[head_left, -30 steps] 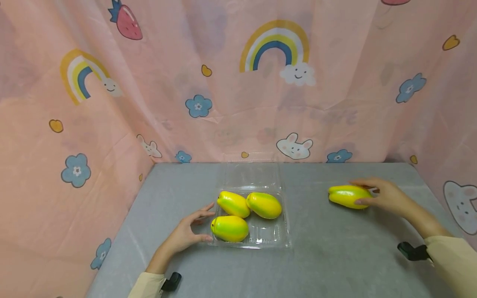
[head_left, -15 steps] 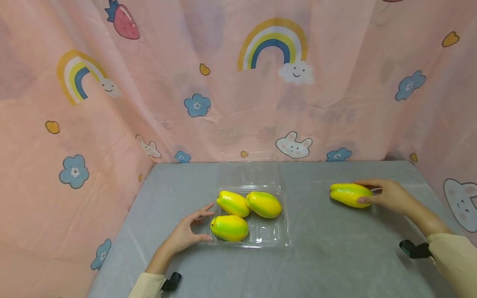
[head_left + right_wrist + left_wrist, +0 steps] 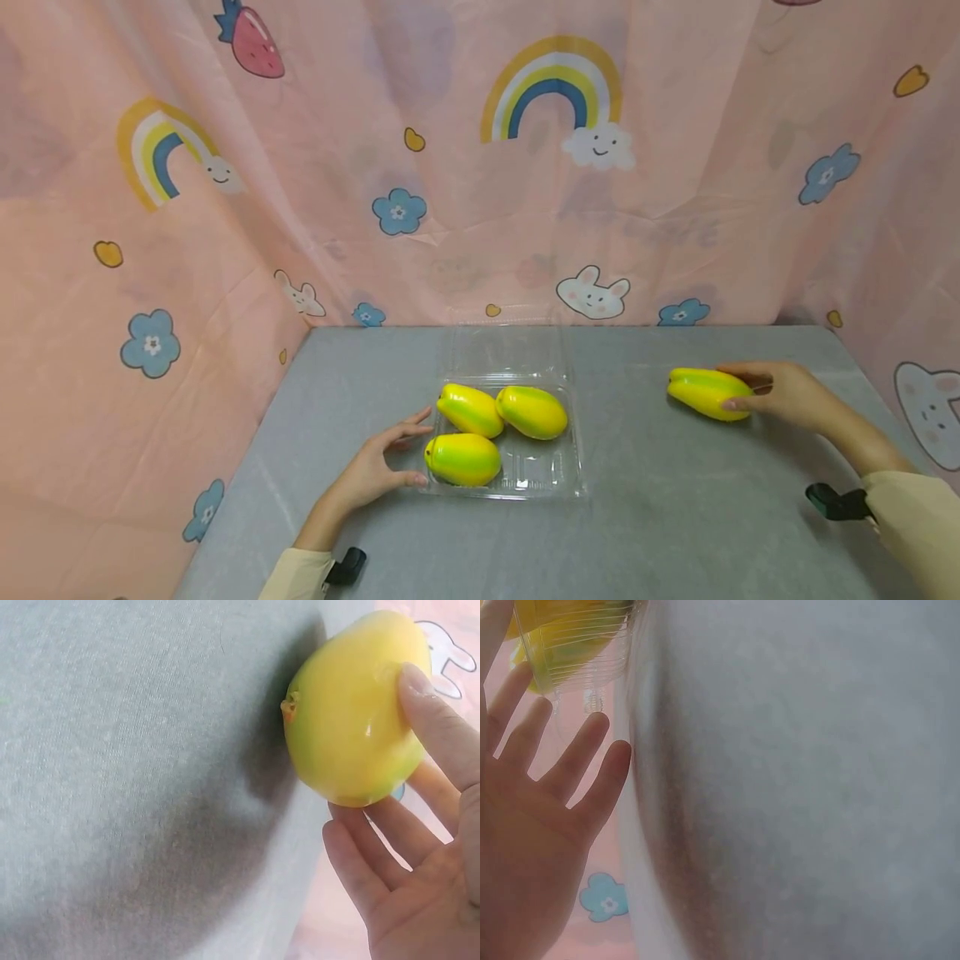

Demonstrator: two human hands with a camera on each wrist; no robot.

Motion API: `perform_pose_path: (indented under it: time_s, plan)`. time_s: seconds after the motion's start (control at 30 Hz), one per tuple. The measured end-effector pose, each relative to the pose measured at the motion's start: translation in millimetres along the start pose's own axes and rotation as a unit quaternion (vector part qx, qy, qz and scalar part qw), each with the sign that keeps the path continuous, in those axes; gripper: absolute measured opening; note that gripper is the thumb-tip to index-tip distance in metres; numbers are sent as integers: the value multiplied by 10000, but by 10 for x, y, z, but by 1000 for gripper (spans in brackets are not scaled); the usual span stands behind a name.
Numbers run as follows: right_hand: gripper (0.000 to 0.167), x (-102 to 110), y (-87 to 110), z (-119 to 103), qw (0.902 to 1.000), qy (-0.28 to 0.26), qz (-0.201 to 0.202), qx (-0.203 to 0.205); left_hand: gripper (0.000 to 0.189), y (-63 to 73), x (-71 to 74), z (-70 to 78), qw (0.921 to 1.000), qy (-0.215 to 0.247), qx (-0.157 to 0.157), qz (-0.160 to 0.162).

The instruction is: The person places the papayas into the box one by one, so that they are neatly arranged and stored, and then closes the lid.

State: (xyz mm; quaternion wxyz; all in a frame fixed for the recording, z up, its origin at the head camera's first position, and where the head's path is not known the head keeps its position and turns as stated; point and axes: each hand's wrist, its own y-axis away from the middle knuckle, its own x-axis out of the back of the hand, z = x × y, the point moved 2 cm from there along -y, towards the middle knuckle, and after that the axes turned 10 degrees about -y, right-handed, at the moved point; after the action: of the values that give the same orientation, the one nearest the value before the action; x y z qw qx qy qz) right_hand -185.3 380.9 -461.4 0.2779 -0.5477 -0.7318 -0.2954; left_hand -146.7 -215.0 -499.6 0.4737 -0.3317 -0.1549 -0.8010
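Observation:
My right hand [image 3: 787, 402] grips a yellow-green papaya [image 3: 702, 392] by its right end, thumb on the near side and fingers behind. The right wrist view shows the thumb pressed on the papaya [image 3: 352, 720] and its stem nub facing the table. On the left, my left hand [image 3: 372, 468] stands at the left edge of a clear plastic clamshell box [image 3: 536, 485], fingers spread and fairly straight. Inside the box lie three similar papayas: one back left [image 3: 470, 411], one back right [image 3: 532, 412] and one front left [image 3: 462, 459].
The box's transparent lid [image 3: 504, 350] is folded back toward the rear of the grey table [image 3: 660, 525]. A pink patterned curtain [image 3: 480, 242] hangs behind the table and along both sides. The front right part of the box shows its bare floor.
The papaya in my right hand has shifted slightly to the right along with the hand. My left hand, the box and its three papayas keep their places.

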Motion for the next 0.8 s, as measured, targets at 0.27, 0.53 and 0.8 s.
perform_pose_path:
  time_s: [0.27, 0.53, 0.8]
  plan:
    - [75, -28, 16, -2, 9999, 41, 103, -11, 70, 2, 4, 9, 10000, 5, -6, -9]
    - [76, -35, 10, -94, 9999, 6, 136, -23, 69, 0, 1, 12, 10000, 84, -19, -29]
    - [79, -67, -17, -173, 9999, -12, 129, -39, 69, -1, 11, 20, 9999, 129, 16, -39]
